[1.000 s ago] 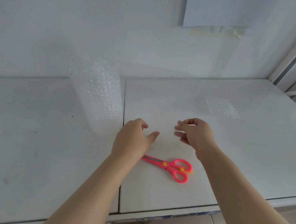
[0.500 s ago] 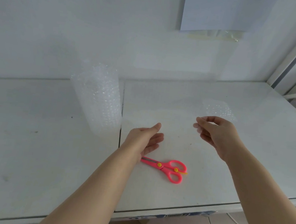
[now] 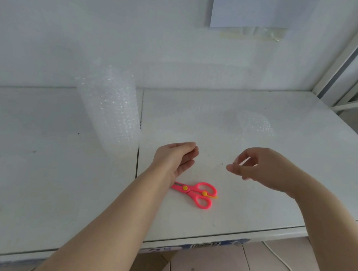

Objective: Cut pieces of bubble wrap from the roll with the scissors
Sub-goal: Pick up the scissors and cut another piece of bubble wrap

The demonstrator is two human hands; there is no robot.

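Bubble wrap roll [image 3: 110, 111] stands upright on the tabletop [image 3: 39, 165]; just right, the left hand [image 3: 175, 159] hovers, fingers relaxed and empty; pink scissors [image 3: 196, 192] lie beneath; the right hand [image 3: 264, 167] curls its fingers, whether pinching anything I cannot tell

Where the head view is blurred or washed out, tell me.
Head view: fingertips of the right hand are motion-blurred; flat, hazy light leaves the bubble wrap roll faint against the white wall; the pink scissors read sharp.

Left hand [image 3: 174, 159], right hand [image 3: 267, 165], forearms [image 3: 111, 216]: bare.
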